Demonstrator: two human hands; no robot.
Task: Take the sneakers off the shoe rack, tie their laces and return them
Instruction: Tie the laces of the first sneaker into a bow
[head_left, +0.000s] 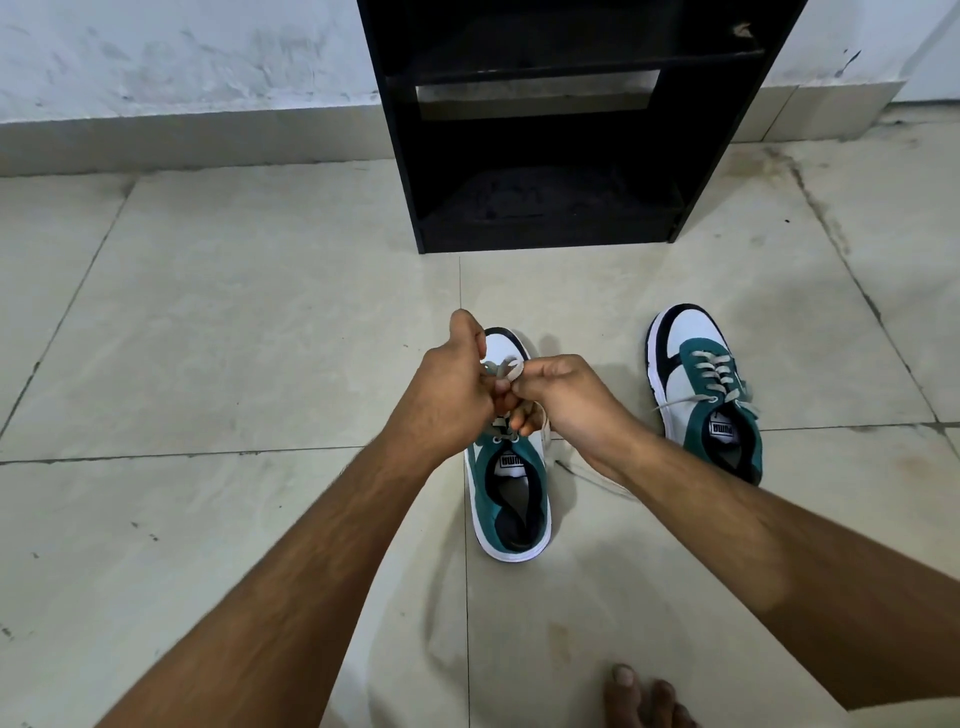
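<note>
Floor: pale tiles with dark joints, under everything.
Shoe rack: black, one, straight beyond the fingers against the wall; top cut off by the frame edge; two open shelves visible, both dark inside.
Sneakers: two, teal, white and black, both on the floor in front of the rack, toes toward it.
Near sneaker: directly under the fingers; toe and lacing mostly hidden behind both hands, heel and tongue label clear.
Far sneaker: well to the right of the fingers, apart from them; laces threaded, ends lying loose over its side.
Left hand: curled closed, fingertips pressed onto the lace at the middle of the shoe.
Right hand: thumb and forefinger pinching a pale loop of the same lace, touching the left fingertips.
Knot: possibly half formed; too covered by the fingers to tell.
Loose lace end: trailing on the floor below the right wrist.
Bare foot: one, toes only, cut off at the bottom edge, well behind the fingers.
</note>
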